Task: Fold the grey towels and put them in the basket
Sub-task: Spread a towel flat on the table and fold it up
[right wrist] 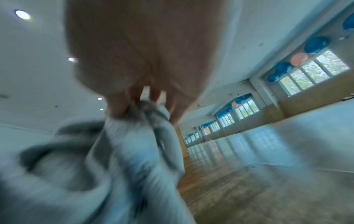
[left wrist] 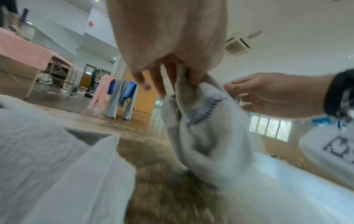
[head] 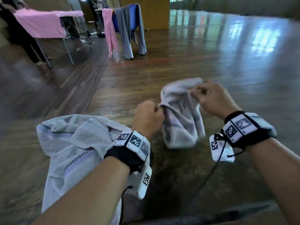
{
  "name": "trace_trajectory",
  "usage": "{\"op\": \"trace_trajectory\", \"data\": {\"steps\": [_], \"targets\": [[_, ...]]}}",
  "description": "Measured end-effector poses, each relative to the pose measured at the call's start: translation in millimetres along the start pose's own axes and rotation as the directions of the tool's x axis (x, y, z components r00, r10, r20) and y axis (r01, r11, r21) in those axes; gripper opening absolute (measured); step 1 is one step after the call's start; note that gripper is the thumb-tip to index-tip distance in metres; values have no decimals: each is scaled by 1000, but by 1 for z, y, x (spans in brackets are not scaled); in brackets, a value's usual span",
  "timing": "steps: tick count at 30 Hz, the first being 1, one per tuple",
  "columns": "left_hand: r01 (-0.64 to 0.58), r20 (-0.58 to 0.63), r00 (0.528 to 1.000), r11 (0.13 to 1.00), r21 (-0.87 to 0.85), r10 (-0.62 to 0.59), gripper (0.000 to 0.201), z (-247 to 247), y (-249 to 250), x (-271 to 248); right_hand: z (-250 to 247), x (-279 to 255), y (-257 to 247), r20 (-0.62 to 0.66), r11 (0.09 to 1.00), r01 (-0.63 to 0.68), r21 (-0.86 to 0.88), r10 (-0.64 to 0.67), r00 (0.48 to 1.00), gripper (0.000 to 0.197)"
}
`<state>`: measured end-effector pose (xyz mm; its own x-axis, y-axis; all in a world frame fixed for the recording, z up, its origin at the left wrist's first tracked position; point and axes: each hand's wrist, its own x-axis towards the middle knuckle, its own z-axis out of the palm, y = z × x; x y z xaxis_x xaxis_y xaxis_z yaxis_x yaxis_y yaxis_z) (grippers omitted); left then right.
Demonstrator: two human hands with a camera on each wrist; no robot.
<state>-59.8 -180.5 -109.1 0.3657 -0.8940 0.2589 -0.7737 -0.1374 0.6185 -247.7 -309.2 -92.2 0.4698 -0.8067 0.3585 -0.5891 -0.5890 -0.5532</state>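
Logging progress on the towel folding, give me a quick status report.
Left hand and right hand each pinch the small grey towel, lifted and still bunched. Second grey towel lies crumpled by the left arm. No basket in view; nothing blocking.

My right hand (right wrist: 145, 63) pinches a bunched grey towel (right wrist: 122, 151), blurred; wooden floor (right wrist: 239, 189) and windows (right wrist: 314, 71) beyond.

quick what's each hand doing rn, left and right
Left hand: closed, pinching one edge of the grey towel.
Right hand: closed, pinching the same towel's other edge.
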Motion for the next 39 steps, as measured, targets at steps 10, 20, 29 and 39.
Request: {"op": "trace_trajectory", "data": {"steps": [10, 20, 29, 39], "targets": [[61, -345, 921, 942, -329, -180, 32, -40, -36, 26, 1, 25, 33, -379, 942, -119, 314, 239, 894, 16], [-11, -236, 931, 625, -781, -278, 24, -37, -19, 24, -6, 26, 38, -378, 793, 43, 608, 241, 894, 13], [132, -204, 936, 821, -556, -289, 22, -32, -25, 25, -3, 7, 61, -163, 780, -180, 599, 339, 927, 12], [-280, -485, 874, 850, -447, 33, 23, -34, -7, 38, -32, 12, 47, -365, 724, 96, 683, 225, 903, 12]]}}
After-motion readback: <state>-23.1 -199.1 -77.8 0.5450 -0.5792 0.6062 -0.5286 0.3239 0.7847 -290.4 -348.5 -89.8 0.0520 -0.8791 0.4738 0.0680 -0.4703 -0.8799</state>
